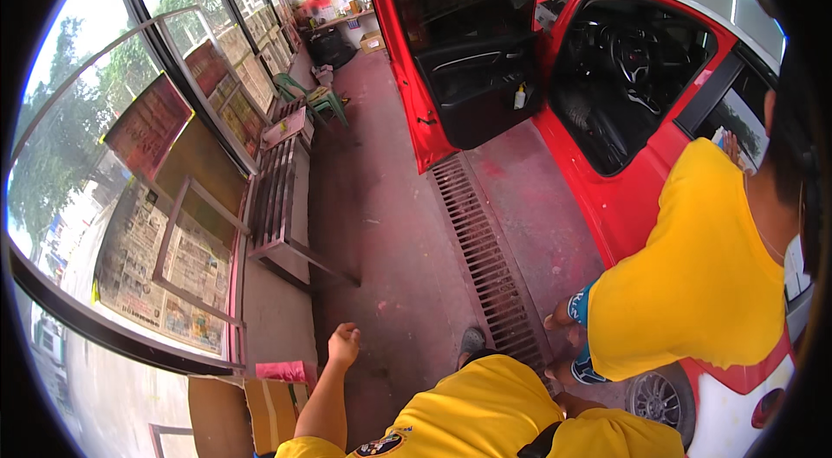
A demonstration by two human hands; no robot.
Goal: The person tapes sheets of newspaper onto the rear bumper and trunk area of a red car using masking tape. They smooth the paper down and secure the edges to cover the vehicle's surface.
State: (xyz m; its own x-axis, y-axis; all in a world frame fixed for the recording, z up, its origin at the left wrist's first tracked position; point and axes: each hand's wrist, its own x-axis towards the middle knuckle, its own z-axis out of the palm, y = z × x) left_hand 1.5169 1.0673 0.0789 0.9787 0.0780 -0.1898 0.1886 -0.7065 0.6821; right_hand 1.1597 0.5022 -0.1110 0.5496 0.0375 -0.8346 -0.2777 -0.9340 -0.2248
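My left hand hangs over the floor on a bent arm, its fingers curled in, and nothing shows in it. Close below it stand brown cardboard pieces with a pink item on top. Of my right arm only a short stretch of skin appears beside my yellow shirt; the hand itself is hidden. To my right is a red car with its front door swung wide. A spray bottle sits in the door pocket.
A person in a yellow shirt leans at the car's rear side, a hand on the window. A floor grate runs between us and the door. Along the left are a metal bench, a green chair and paper-covered windows.
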